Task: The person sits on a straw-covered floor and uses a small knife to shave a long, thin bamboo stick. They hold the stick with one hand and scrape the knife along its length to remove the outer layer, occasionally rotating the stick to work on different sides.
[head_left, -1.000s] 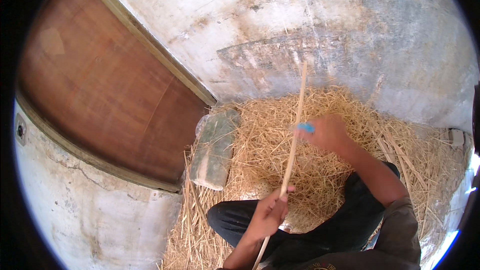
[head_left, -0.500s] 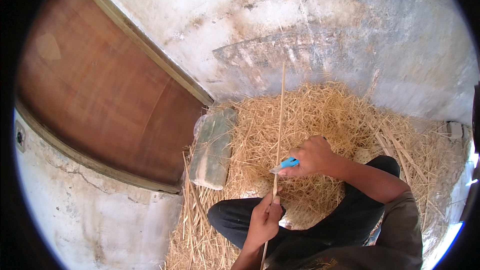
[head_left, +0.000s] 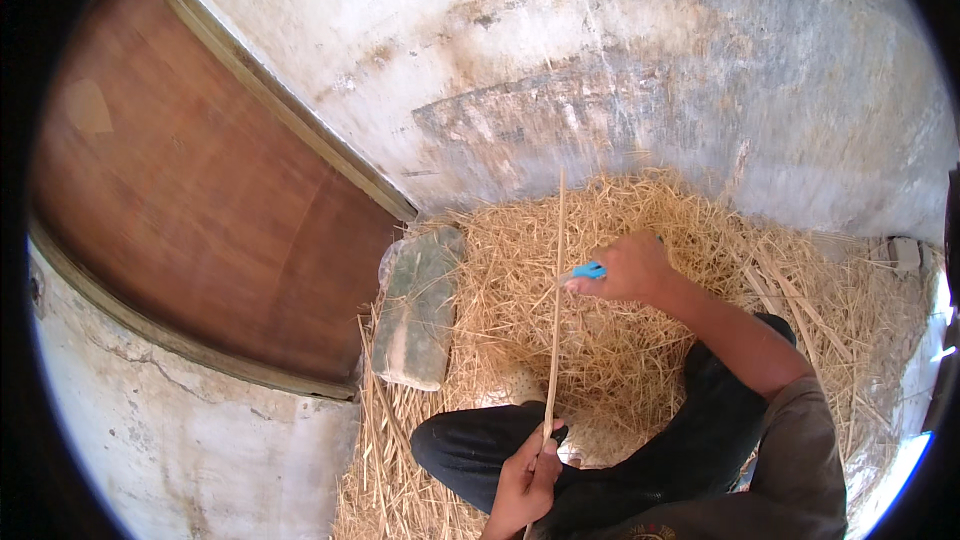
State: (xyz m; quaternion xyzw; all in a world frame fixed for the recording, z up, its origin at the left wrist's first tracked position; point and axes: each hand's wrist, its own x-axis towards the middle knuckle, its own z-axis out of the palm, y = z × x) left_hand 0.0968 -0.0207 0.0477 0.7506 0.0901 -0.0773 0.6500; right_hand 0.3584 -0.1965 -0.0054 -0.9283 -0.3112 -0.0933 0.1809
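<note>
A long, thin strip [head_left: 556, 340], which looks like bamboo, slants upright in front of me, its far tip near the wall. My left hand [head_left: 528, 480] is closed round its lower part, close to my knee. My right hand [head_left: 632, 268] grips a blue-handled knife [head_left: 590, 270]. The short blade meets or nearly meets the strip's upper half; whether it touches cannot be made out. Under both hands lies a deep heap of pale shavings [head_left: 620, 360].
A greenish, plastic-wrapped block [head_left: 418, 310] lies to the left, beside a brown door panel [head_left: 220, 170]. Longer strips [head_left: 390, 440] are at the lower left, and a few flat slats [head_left: 785, 295] at the right. A stained wall [head_left: 600, 60] rises behind the heap.
My right hand and the knife have moved away from me along the strip. My left hand has drawn back slightly toward my body, and the strip's far tip is lower.
</note>
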